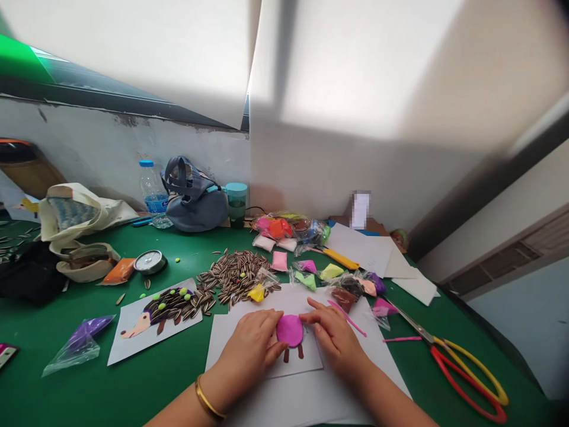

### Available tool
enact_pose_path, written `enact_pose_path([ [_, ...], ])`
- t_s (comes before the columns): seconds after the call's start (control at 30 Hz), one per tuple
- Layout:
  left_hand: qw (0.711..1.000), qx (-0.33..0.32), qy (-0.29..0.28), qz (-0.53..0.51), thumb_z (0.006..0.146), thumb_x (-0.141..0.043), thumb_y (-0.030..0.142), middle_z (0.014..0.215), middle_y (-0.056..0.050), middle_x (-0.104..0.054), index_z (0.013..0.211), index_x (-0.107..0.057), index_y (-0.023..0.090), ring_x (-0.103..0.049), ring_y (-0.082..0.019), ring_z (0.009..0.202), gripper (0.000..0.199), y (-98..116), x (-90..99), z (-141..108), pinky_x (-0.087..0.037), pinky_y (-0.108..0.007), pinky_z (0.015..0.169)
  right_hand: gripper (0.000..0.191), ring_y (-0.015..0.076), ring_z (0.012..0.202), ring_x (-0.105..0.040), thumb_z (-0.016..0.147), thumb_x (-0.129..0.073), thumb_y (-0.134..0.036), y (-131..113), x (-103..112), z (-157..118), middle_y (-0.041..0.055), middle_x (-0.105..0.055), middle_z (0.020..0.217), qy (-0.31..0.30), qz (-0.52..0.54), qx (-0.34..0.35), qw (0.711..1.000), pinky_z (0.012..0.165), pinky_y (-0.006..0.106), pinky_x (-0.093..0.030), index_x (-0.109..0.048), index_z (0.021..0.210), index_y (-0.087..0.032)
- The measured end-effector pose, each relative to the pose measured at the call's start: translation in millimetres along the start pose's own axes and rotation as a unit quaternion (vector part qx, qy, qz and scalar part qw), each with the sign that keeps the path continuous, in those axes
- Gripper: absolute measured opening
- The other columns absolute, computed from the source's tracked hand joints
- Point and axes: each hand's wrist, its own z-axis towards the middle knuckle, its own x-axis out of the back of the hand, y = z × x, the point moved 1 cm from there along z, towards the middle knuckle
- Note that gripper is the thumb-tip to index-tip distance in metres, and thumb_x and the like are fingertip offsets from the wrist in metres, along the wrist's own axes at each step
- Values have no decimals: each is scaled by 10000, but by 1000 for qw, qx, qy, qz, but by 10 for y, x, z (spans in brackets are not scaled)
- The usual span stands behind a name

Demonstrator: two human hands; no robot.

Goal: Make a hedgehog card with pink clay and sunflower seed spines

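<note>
A flat magenta clay disc [290,331] lies on a small white paper card, with two short brown clay legs [293,354] below it. My left hand [251,341] touches the disc's left edge, index finger and thumb apart around it. From the other side, my right hand [333,332] rests its fingertips at the disc's right edge, fingers spread. Neither hand grips anything. Beneath the card are larger white sheets [377,367]. A thin magenta clay strip [349,318] lies just beyond my right hand.
Sunflower seeds [240,270] are heaped behind my left hand, next to a hedgehog picture [133,347]. Several clay packets [306,267] lie behind the sheets. Scissors [466,370] are at right. A bottle [154,196], grey-blue bag [191,204] and cup [236,207] stand by the wall.
</note>
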Motion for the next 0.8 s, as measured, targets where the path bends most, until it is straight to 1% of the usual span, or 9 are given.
enact_pose_path([
  [0.13,1000,5,-11,4,888,-648,342,1220,-119,-665,1299,-539,202,-631,-289,1102,448,11,18,8,-515,-472,949,278,291,1366,-447,956,-385,-249,9,-7,-3,85,-692,1201,-18,-2,3,1000,1050,545,-345,-635,1077,-252],
  [0.2,1000,6,-16,4,880,-660,335,1220,-121,-666,1295,-541,192,-631,-289,1102,454,21,35,15,-517,-471,948,272,285,1361,-456,957,-387,-251,13,0,-9,78,-698,1189,-3,-2,-3,1000,1056,537,-339,-640,1056,-253],
  [0.27,1000,4,-15,3,882,-658,339,1218,-120,-668,1294,-544,195,-633,-287,1101,451,28,49,20,-518,-466,947,272,279,1356,-463,953,-394,-245,13,7,-15,70,-707,1168,9,-3,5,1000,1060,525,-338,-647,1053,-255],
  [0.37,1000,3,-11,1,895,-636,350,1214,-116,-671,1296,-549,210,-636,-285,1100,433,30,55,21,-518,-460,945,280,280,1338,-486,942,-405,-231,7,16,-18,66,-727,1096,2,-8,25,1000,1035,504,-362,-669,1032,-251],
  [0.43,1000,2,-10,0,899,-630,352,1216,-117,-670,1300,-549,213,-637,-285,1100,432,26,53,19,-518,-460,944,292,284,1315,-511,944,-397,-232,7,25,-19,66,-737,1043,6,-8,22,1000,1027,498,-369,-685,994,-245],
  [0.57,1000,-2,-6,-1,898,-630,355,1213,-114,-672,1298,-549,211,-637,-286,1099,433,20,47,16,-520,-461,942,306,272,1309,-517,952,-383,-243,9,39,-26,63,-732,1071,26,7,20,999,1043,492,-349,-680,1024,-253],
  [0.67,1000,-3,-6,0,898,-629,358,1210,-112,-674,1294,-550,210,-636,-286,1098,430,19,43,15,-521,-462,943,290,266,1318,-507,940,-401,-228,-1,38,-28,55,-730,1088,8,7,35,999,1028,482,-352,-673,1036,-260],
  [0.73,1000,0,-8,-1,895,-633,351,1216,-111,-671,1293,-549,214,-636,-286,1100,430,18,40,15,-519,-463,947,283,264,1298,-526,936,-409,-222,-8,39,-27,47,-740,1042,-2,4,36,999,1014,474,-358,-681,1004,-261],
  [0.8,1000,5,-14,0,887,-645,342,1229,-116,-665,1299,-543,213,-632,-291,1111,444,18,39,15,-514,-472,953,287,259,1273,-550,941,-403,-221,-10,43,-27,40,-745,1001,2,6,32,999,1012,470,-355,-685,978,-261],
])
